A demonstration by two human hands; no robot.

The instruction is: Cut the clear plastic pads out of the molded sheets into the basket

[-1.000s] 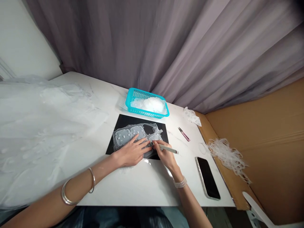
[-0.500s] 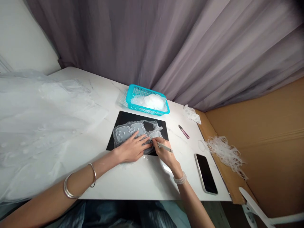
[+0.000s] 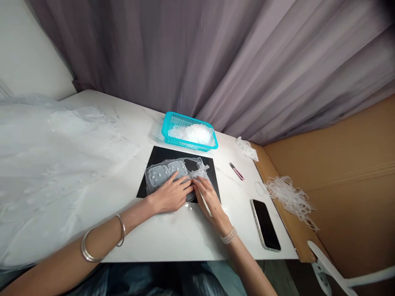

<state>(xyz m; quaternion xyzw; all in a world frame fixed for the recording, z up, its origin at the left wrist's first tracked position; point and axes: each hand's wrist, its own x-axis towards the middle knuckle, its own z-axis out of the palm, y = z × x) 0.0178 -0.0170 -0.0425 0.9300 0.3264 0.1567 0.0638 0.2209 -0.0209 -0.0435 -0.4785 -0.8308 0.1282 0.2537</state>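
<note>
A piece of sheer white lace fabric [image 3: 158,175] with rounded panels lies on a black mat [image 3: 161,153]. My left hand [image 3: 170,194] rests flat on its lower part, fingers spread. Close beside it, my right hand [image 3: 212,200] grips a slim pale pen-like tool [image 3: 205,203]. The handle slants back over the hand, and the tip points down at the fabric near my left fingertips. Fingers hide the tip, so I cannot tell what kind of tool it is. A dark hole in the fabric shows the mat above my hands.
Behind the mat stands a turquoise basket [image 3: 168,133] with white pieces inside. Thread snips [image 3: 236,171], a phone [image 3: 266,225] and a lace scrap [image 3: 247,149] are at the right. White trimmings [image 3: 290,197] hang over the cardboard edge. Sheer fabric [image 3: 61,176] covers the table's left side.
The tool in my right hand has swung from pointing rightward to a steeper slant toward me. My right hand has shifted slightly left, closer to my left fingers. The left hand stays on the fabric.
</note>
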